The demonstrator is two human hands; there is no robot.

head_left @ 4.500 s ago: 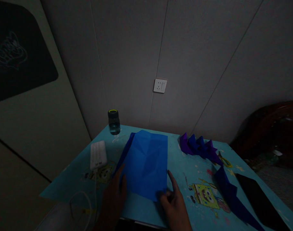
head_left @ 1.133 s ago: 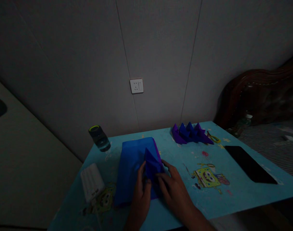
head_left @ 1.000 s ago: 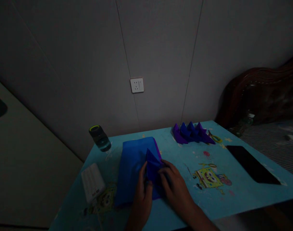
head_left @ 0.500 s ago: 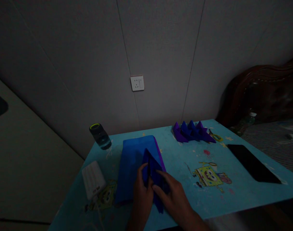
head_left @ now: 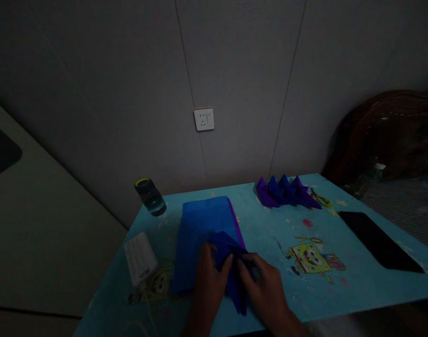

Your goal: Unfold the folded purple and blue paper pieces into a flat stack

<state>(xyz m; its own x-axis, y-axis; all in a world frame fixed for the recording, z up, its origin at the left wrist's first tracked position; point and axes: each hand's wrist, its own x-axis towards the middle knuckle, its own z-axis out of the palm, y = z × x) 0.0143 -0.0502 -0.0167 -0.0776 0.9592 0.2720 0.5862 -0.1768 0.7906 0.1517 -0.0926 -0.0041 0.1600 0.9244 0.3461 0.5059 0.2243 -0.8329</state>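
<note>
Blue rectangular paper sheets (head_left: 205, 220) are lying just beside our left hand (head_left: 212, 276), which is pinching a dark-blue folded paper piece (head_left: 234, 280) over their near right corner; our right hand (head_left: 263, 281) is gripping its other side. We are risking torn creases if pulling unevenly.

Dim light, grey panelled wall (head_left: 129, 93), white socket (head_left: 203, 119), dark carved headboard (head_left: 386, 126)

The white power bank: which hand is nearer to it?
Left. The left hand is to the right of the white power bank, and the right hand is farther right.
</note>
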